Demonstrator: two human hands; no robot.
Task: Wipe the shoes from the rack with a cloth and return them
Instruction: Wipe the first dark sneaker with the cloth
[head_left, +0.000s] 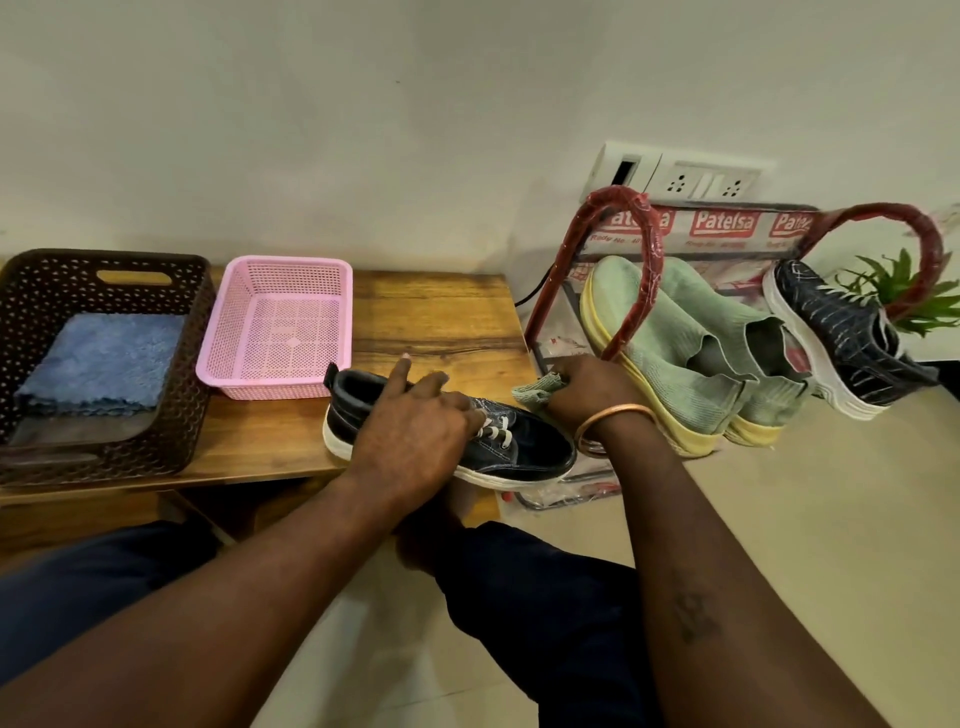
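Note:
A dark denim sneaker with a white sole and white laces lies on the right end of the low wooden table, toe pointing right. My left hand lies over its middle near the laces, index finger raised. My right hand, with a bangle on the wrist, grips a small green cloth just beyond the sneaker's toe. On the red-framed shoe rack to the right sit a pair of green sock shoes and the matching dark sneaker.
A dark woven basket holding a folded blue cloth stands at the table's left, with a pink mesh tray beside it. A wall socket panel is above the rack and a green plant at far right. My knees are below the table edge.

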